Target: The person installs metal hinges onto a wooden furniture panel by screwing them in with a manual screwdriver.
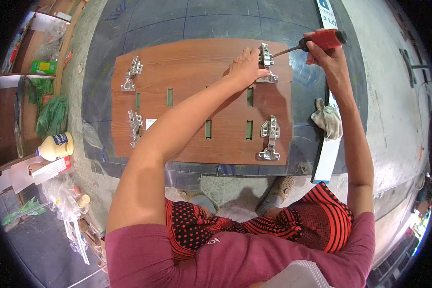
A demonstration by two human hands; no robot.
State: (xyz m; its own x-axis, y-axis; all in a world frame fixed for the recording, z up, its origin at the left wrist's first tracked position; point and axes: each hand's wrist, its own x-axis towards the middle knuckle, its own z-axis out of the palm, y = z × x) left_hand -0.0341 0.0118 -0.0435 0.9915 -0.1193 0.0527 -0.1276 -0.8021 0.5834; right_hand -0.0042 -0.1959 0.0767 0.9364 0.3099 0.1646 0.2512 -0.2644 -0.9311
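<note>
My right hand (321,50) is closed round the red and black handle of a screwdriver (324,40), whose shaft points left to the upper right metal hinge (268,74). My left hand (246,66) rests on that hinge, thumb on its lower part and fingers at its left side; part of the hinge is hidden. The hinge lies on a brown wooden panel (187,62) with several rectangular slots. Three more hinges lie on the panel: upper left (129,77), lower left (135,126) and lower right (270,139).
A dark sheet (153,24) lies under the panel. On the right are a white level-like bar (324,156) and a grey-white glove (327,120). At the left stand shelves, a glue bottle (56,146), a green bag (53,115) and clear plastic (60,192).
</note>
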